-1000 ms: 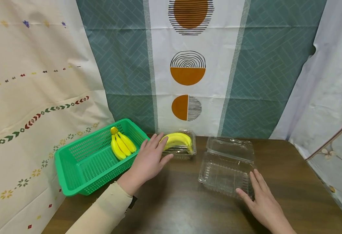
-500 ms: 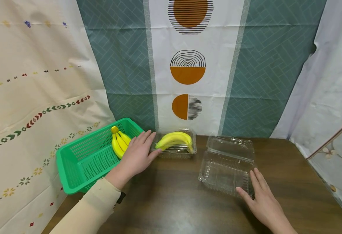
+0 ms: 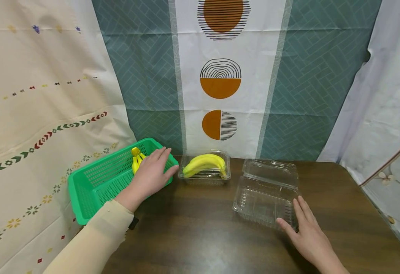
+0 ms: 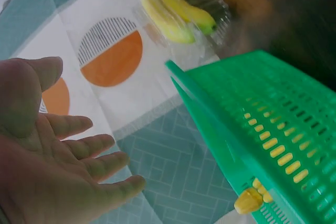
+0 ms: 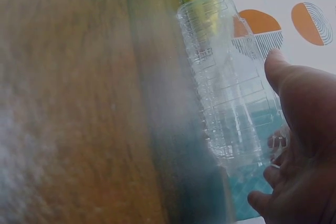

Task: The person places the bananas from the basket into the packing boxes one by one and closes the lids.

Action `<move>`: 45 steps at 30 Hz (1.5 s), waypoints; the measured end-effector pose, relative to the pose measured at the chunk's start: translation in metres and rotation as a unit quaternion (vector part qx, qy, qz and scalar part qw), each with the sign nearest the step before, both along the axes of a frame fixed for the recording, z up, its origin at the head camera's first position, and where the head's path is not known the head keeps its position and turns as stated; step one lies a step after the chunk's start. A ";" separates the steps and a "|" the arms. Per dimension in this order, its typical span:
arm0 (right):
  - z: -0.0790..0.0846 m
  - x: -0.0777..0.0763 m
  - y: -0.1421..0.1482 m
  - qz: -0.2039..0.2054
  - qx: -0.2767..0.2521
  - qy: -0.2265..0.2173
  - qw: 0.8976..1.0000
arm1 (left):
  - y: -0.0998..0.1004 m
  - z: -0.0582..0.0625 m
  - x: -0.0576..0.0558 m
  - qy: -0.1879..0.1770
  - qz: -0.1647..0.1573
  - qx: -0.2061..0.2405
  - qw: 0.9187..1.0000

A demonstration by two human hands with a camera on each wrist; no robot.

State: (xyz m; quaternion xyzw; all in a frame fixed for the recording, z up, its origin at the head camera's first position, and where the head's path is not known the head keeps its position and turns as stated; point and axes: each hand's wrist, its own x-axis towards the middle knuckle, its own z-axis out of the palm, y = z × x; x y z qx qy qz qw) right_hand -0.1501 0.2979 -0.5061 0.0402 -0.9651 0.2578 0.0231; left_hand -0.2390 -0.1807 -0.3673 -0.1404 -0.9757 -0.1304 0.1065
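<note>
My left hand (image 3: 151,176) hovers with spread fingers over the right side of a green plastic basket (image 3: 94,176), holding nothing. Inside the basket lies a bunch of bananas (image 3: 135,160), partly hidden behind that hand in the head view; its stem end (image 4: 249,201) shows past the rim in the left wrist view. At the front right corner of an empty clear plastic clamshell box (image 3: 265,201), my right hand (image 3: 309,234) rests with fingers extended, fingertips right at the rim. The box's lid (image 3: 271,172) is folded back toward the wall.
Another clear clamshell box (image 3: 207,179) with bananas (image 3: 205,164) in it stands at the back middle, right of the basket. A patterned cloth (image 3: 220,125) hangs behind the brown table (image 3: 200,228), and more cloth hangs along both sides.
My left hand has moved left, away from the box with bananas and over the basket's right side. My right hand has stayed at the empty box.
</note>
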 end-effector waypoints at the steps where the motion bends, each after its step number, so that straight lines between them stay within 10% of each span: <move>1: 0.000 0.000 0.000 -0.001 0.000 0.001 1.000 | -0.002 0.001 -0.001 -0.002 0.003 0.001 1.000; 45: -0.004 0.001 0.001 -0.002 -0.014 0.012 1.000 | -0.065 0.009 -0.050 -0.161 0.109 0.030 0.981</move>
